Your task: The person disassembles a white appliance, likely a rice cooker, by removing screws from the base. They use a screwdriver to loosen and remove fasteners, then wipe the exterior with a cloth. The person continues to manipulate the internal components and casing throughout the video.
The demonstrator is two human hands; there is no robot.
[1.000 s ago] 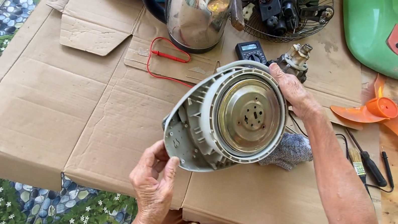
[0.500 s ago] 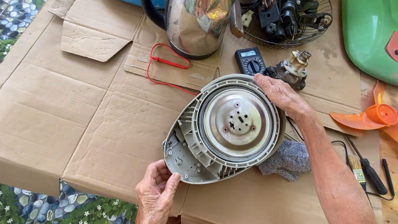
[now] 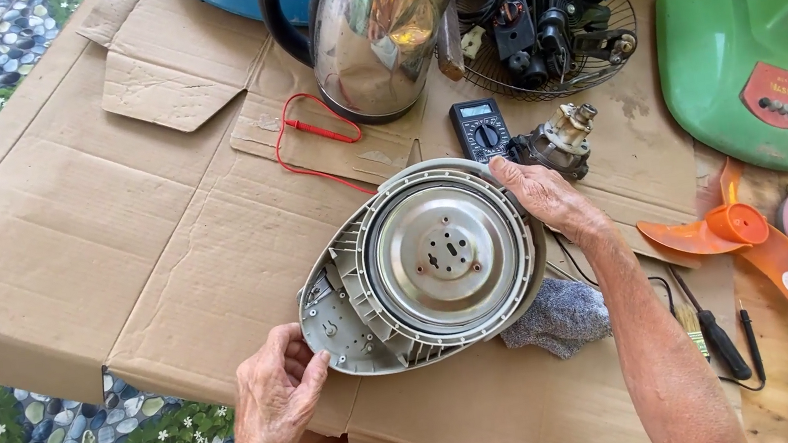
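- Flattened cardboard sheets (image 3: pixel 97 248) covered the table, with everything lying on them.
- A green fan base (image 3: pixel 745 58) sat at the far right, well apart from the hands.
- The grey appliance base (image 3: pixel 420 268), egg-shaped with a round metal plate at its centre, lay underside up near the front edge, resting on a grey rag (image 3: pixel 556 317).
- A steel electric kettle (image 3: pixel 371 34) stood beyond it, near a wire grille (image 3: pixel 613 44) full of dark parts.
- An orange fan blade (image 3: pixel 726 231) lay to the right.
- The right hand (image 3: pixel 546 198) gripped the base's far rim, fingers curled over it.
- The left hand (image 3: pixel 280 391) touched the narrow near end, fingers loosely bent, thumb against the edge.
- A black multimeter (image 3: pixel 481 129) and small motor (image 3: pixel 554 140) lay just behind the right hand; the red probe lead (image 3: pixel 313 131) trailed left.
- Risk, as I judged it: the base could slide off the rag or swing into the multimeter, since only its edges were held.
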